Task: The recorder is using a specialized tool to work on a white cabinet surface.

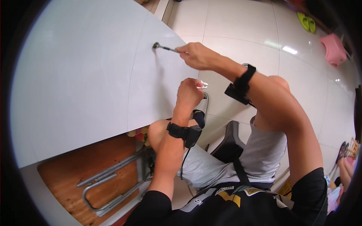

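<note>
My right hand [197,55] is closed round the end of a slim metal tool [165,48] with a small round dark head and a black band on its shaft. Its head points left, over or against the white panel [79,71]; I cannot tell whether it touches. Nearer to me, my left hand [189,92] is closed on a small crumpled white piece [203,85], perhaps tissue or wrapper, which sticks out on its right side. The left hand is by the panel's right edge. Each wrist wears a black strap with a box.
Below the panel's near edge is a brown wooden board [62,177] with folded grey metal legs [109,205]. Pale floor tiles [241,26] lie to the right. Beyond are a pink stool [333,49] and yellow-green shoes [306,22]. Another person's legs [346,169] show at far right.
</note>
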The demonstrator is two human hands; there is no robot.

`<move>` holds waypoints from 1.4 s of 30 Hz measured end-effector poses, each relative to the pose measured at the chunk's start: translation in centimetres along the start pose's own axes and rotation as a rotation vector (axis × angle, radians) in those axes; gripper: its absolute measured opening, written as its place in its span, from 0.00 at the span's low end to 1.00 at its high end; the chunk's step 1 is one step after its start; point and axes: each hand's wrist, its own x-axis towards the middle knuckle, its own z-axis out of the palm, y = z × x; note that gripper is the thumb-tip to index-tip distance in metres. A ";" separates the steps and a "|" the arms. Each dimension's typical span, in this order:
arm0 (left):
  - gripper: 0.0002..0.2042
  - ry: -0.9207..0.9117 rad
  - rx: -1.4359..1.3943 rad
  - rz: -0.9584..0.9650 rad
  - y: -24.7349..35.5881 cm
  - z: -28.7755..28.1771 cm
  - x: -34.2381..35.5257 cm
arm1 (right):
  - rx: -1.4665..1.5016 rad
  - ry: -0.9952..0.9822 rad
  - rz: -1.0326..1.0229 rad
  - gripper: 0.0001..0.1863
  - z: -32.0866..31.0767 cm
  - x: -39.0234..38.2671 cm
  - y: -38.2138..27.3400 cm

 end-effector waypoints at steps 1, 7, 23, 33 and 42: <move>0.07 -0.028 0.001 -0.024 0.3 0.4 0.0 | 0.022 0.020 0.010 0.21 0.3 -0.1 0.0; 0.11 -0.010 -0.205 0.171 -0.2 2.0 -0.7 | 0.121 -0.030 -0.305 0.20 4.0 -1.9 -0.6; 0.08 -0.060 0.115 -0.090 -0.3 -0.5 0.7 | 0.163 0.336 0.107 0.11 -0.4 1.3 1.5; 0.07 0.362 0.684 0.391 3.3 -11.3 11.7 | 0.300 0.490 0.258 0.14 -3.1 1.8 1.4; 0.10 0.217 1.119 0.399 1.4 -12.0 15.9 | 0.463 0.495 0.411 0.16 -4.5 1.3 2.1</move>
